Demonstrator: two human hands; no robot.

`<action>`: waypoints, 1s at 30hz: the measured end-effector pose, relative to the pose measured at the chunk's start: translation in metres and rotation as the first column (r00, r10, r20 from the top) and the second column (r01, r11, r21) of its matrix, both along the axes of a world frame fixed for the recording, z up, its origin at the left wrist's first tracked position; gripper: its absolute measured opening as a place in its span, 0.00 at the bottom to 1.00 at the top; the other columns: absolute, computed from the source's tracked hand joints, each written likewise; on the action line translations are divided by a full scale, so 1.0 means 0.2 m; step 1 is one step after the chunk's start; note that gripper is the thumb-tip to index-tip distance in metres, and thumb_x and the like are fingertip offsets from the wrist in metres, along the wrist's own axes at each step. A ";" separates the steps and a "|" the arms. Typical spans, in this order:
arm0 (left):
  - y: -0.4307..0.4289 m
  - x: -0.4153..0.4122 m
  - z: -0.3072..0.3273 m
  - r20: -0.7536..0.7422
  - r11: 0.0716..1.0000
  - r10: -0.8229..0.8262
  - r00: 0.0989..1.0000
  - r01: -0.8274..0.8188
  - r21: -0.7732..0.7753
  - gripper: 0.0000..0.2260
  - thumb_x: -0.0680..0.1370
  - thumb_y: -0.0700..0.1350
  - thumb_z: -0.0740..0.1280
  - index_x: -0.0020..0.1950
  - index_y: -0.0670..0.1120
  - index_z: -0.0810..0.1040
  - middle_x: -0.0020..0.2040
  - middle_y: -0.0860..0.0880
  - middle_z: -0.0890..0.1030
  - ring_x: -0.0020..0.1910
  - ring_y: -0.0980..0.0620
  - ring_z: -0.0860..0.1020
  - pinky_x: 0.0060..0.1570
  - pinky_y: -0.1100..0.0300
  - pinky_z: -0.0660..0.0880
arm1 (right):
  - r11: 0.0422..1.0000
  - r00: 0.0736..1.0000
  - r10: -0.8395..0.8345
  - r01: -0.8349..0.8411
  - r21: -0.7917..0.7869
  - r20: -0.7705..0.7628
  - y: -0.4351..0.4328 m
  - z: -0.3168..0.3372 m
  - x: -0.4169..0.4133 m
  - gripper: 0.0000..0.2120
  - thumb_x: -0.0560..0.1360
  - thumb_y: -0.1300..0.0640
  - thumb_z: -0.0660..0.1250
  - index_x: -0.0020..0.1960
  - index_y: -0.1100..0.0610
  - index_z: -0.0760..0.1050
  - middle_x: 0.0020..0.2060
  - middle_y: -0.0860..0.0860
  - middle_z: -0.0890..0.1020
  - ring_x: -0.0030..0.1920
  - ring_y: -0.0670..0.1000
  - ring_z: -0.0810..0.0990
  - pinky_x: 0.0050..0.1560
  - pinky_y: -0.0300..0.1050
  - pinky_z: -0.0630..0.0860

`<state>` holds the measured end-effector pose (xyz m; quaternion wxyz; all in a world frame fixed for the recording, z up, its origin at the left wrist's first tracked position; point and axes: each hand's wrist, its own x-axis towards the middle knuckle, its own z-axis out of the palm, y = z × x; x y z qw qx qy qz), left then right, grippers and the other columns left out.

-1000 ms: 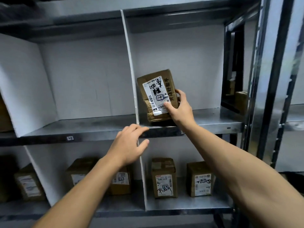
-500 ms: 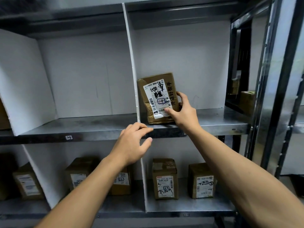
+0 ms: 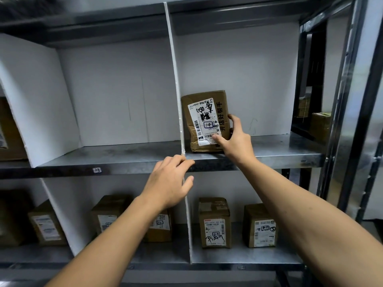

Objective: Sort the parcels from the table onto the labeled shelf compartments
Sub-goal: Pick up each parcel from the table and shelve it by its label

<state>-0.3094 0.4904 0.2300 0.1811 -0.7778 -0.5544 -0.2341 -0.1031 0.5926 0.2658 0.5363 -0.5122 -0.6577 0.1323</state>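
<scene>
Grey along its front edge, the steel shelf carries a small white tag that seems to read 1-3. The left hand rests there by the white divider panel, its grip loose and empty. Right of the divider, the brown taped cardboard parcel stands upright on the shelf, its label hand-marked 1-4 beside printed 开店好帮手. The right hand pinches its right edge. It looks light and stiff, and the side edges suit holding.
</scene>
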 end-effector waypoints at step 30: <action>-0.42 0.44 -0.65 -0.001 0.888 -0.330 0.944 0.310 -0.341 0.23 0.80 0.55 0.60 0.75 0.53 0.65 0.69 0.53 0.69 0.69 0.49 0.64 0.68 0.51 0.63 | 0.888 0.561 -0.267 0.460 -0.027 0.783 -1.14 -1.02 0.56 0.24 0.75 0.41 0.55 0.61 0.54 0.77 0.54 0.55 0.79 0.54 0.61 0.78 0.48 0.54 0.77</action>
